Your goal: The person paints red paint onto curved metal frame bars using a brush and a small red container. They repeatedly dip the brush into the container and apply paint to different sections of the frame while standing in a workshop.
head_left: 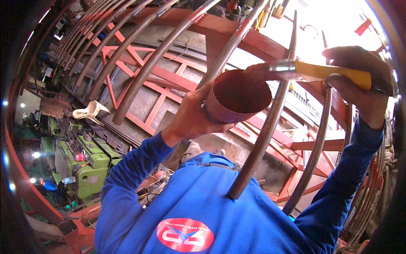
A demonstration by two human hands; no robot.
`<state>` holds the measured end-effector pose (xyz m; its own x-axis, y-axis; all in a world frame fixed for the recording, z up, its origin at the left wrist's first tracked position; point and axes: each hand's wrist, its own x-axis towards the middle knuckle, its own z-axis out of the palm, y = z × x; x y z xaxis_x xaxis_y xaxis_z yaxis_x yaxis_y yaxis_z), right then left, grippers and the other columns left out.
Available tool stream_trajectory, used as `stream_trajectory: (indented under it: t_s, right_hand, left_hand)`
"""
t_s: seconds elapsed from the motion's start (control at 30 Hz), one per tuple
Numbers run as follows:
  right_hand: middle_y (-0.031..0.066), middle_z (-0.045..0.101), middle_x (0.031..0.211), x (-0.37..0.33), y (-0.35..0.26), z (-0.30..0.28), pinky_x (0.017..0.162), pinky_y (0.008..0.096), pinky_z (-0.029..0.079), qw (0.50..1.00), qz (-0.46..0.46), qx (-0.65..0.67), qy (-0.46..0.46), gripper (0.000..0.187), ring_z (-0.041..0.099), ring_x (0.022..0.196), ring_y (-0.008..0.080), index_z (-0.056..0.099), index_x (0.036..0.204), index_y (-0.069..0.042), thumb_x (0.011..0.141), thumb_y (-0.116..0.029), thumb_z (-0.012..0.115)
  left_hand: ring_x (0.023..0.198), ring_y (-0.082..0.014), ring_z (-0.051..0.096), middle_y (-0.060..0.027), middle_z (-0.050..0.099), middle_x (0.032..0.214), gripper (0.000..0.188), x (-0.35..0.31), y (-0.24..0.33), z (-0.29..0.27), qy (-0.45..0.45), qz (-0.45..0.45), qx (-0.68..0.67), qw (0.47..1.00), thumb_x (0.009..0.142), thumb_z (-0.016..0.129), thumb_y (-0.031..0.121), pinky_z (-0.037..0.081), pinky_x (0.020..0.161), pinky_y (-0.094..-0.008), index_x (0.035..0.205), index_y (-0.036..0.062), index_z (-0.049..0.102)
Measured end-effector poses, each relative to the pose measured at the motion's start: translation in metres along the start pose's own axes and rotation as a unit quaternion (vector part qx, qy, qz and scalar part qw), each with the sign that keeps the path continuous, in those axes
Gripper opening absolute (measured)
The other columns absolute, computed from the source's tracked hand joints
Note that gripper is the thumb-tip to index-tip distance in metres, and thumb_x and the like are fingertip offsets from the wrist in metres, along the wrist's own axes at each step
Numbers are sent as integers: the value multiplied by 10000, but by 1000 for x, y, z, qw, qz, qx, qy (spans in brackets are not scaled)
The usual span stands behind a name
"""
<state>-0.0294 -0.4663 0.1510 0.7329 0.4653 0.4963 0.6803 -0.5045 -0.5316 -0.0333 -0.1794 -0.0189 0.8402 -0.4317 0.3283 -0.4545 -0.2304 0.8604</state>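
A round can (pixel 241 95) with reddish-brown paint coating its inside is gripped from below and the side by my left hand (pixel 190 114). My right hand (pixel 359 76) is closed around the yellow handle of a paintbrush (pixel 315 71). The brush's metal band (pixel 282 69) points left, and its red-brown bristles (pixel 257 72) lie at the can's upper rim. How far the bristles reach into the can I cannot tell. Just right of the can, a dark metal pipe (pixel 270 127) slants down toward my chest.
Several parallel pipes (pixel 156 61) rest across a red steel beam (pixel 177 19) ahead and to the left. Below them stand red frames (pixel 158 110). A green machine (pixel 86 165) stands at lower left, near a pale glove-like object (pixel 91 112). Another pipe (pixel 315 156) slopes near my right arm.
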Motion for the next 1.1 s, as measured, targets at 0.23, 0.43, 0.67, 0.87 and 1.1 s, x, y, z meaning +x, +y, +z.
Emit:
stream_trajectory:
  t_s: [0.23,0.43,0.67,0.87,1.1]
  right_hand:
    - [102,672,871,9,13,21,665,312,529,984,-110,7,-138,330,647,766,202,650,939,-36,640,-19,789]
    - [77,633,1031,14,10,22,919,379,467,968,76,-32,-235,272,585,1015,239,695,919,-89,673,-159,788]
    - [115,564,1196,10,14,14,1023,403,389,964,36,-127,-232,365,473,1203,286,687,988,-95,639,-112,795]
    - [114,560,1180,6,14,9,931,367,451,982,29,-47,-180,454,540,1103,250,649,1028,-68,598,-35,793]
    - [133,491,1252,9,15,-2,809,333,537,984,-4,22,-178,603,599,1046,246,552,1143,-81,599,71,764]
  left_hand:
    - [981,-222,645,-156,641,1085,887,-4,-6,0,2,-7,-8,1000,552,846,187,522,836,-341,1324,41,435]
    - [944,-203,651,-130,659,1041,772,-2,-3,1,0,-1,9,1000,546,859,223,524,830,-335,1206,13,517]
    - [913,-204,659,-126,670,1006,712,-2,-4,3,14,27,27,999,537,867,253,524,817,-339,1129,-3,564]
    - [921,-196,655,-124,669,1014,727,-2,-5,3,16,27,22,999,540,869,250,519,828,-338,1146,-3,556]
    - [942,-182,646,-116,665,1041,770,3,-5,2,13,39,-13,999,550,863,239,511,846,-331,1200,4,524]
